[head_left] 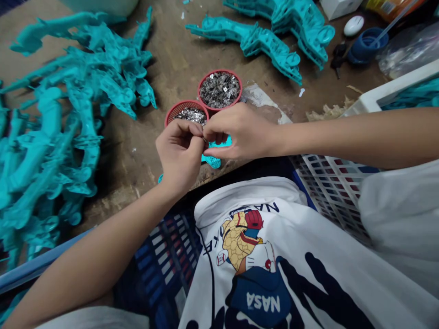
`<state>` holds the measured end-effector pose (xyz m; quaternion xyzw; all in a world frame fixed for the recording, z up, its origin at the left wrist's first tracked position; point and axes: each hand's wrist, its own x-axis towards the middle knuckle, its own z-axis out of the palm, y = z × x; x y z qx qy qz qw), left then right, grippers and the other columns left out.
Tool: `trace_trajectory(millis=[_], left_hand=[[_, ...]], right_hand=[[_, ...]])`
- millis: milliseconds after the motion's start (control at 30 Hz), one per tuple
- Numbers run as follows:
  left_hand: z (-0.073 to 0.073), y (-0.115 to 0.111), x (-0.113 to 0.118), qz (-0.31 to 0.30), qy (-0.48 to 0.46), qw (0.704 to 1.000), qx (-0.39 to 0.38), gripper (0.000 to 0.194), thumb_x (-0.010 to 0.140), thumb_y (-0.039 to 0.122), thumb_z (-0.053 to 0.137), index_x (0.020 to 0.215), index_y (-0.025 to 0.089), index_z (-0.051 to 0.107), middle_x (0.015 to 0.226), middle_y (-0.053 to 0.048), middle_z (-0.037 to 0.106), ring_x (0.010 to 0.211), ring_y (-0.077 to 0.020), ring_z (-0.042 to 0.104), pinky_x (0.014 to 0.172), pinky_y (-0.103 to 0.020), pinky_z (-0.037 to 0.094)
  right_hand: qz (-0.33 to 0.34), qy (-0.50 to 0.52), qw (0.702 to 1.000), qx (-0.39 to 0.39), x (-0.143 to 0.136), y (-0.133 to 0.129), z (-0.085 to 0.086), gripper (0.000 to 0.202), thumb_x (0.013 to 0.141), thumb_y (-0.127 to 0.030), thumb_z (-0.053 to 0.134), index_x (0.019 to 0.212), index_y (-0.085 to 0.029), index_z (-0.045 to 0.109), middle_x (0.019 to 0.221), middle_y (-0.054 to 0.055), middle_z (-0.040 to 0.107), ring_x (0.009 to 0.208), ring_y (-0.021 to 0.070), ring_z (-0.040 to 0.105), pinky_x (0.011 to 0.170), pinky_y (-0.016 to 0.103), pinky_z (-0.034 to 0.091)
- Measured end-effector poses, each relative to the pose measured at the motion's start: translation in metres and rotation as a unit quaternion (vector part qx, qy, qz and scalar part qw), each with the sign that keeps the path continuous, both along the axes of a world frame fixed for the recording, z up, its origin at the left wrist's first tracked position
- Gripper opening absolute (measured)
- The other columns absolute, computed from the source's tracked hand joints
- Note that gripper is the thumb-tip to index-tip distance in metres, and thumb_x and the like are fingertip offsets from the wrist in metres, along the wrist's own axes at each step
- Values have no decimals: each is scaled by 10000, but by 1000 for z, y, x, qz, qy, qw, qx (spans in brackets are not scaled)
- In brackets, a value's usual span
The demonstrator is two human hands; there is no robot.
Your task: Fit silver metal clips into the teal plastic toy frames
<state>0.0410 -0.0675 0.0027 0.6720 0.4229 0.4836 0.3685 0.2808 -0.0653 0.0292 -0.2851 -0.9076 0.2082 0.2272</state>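
- the left hand (181, 153) is closed, thumb and forefinger pinched together, tips meeting those of the right hand (243, 132).
- the right hand has its fingers curled and its thumb in front of a teal part (214, 161); i can't tell whether it grips that part, or what is pinched, since the fingers cover it.
- the teal part shows just below and behind the fingertips, near the front edge of the surface (147, 146).
- just beyond the hands, two red baskets (239, 99) side by side hold small metal pieces (219, 89).
- to the left, a large heap of teal parts (78, 82); at the upper right, more of them (270, 45).
- farther right, a blue container (363, 52), a white oval object (353, 26) and a white crate (373, 96).
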Motion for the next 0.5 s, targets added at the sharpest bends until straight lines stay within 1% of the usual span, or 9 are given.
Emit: trace_trajectory(millis=[67,167,233,267,333,400,433,500], left_hand=[[4,-1,0,-6,11,1000,4,261,951,198,855,916,297,616,981,-26,782,901,-221,771,837,-356,682],[10,-2,3,-24,-15,999,-32,283,933,193,909,903,286,644,945,-8,757,781,-181,708,723,-322,623],[15,-3,7,-28,-58,994,-87,262,931,208,952,928,276,699,930,6,753,707,-151,677,673,-300,610],[18,-4,9,-29,-85,988,-126,242,951,238,973,951,269,733,923,8,755,692,-142,679,664,-288,616],[24,-7,12,-38,-135,966,-217,254,1032,369,998,976,248,781,884,1,749,681,-138,698,634,-263,618],[32,-10,12,-54,-161,941,-294,374,1102,504,992,950,225,794,835,-7,736,672,-135,710,590,-234,592],[36,-12,12,-61,-163,932,-318,416,1109,527,1005,930,217,792,820,-8,734,667,-129,710,574,-220,574],[41,-14,10,-65,-156,927,-336,406,1059,471,1082,927,208,802,819,-4,749,667,-114,713,565,-196,554]], right_hand=[[-13,16,1000,-3,0,-2,-1,285,1358,-345,587,1396,-149,789,1354,95,874,1300,262,824,1223,444,641],[-52,41,998,-4,0,-3,-1,277,1338,-290,573,1314,-159,815,1228,63,885,1163,220,832,1135,383,653],[-72,39,997,9,2,-1,0,267,1331,-278,583,1300,-176,828,1187,52,888,1112,217,830,1090,373,662],[-77,32,996,20,3,0,1,270,1335,-279,580,1307,-183,831,1194,57,891,1120,224,831,1086,377,666],[-80,10,996,43,7,4,2,298,1358,-284,552,1327,-190,833,1255,82,894,1186,240,836,1107,389,666],[-74,0,995,65,12,7,1,335,1381,-299,523,1332,-190,836,1322,106,888,1247,244,836,1127,387,658],[-72,4,995,76,13,8,0,351,1388,-306,513,1326,-189,839,1340,111,885,1259,243,836,1128,383,655],[-70,15,993,90,16,11,-3,368,1394,-319,508,1312,-192,844,1341,110,882,1253,242,838,1121,381,655]])
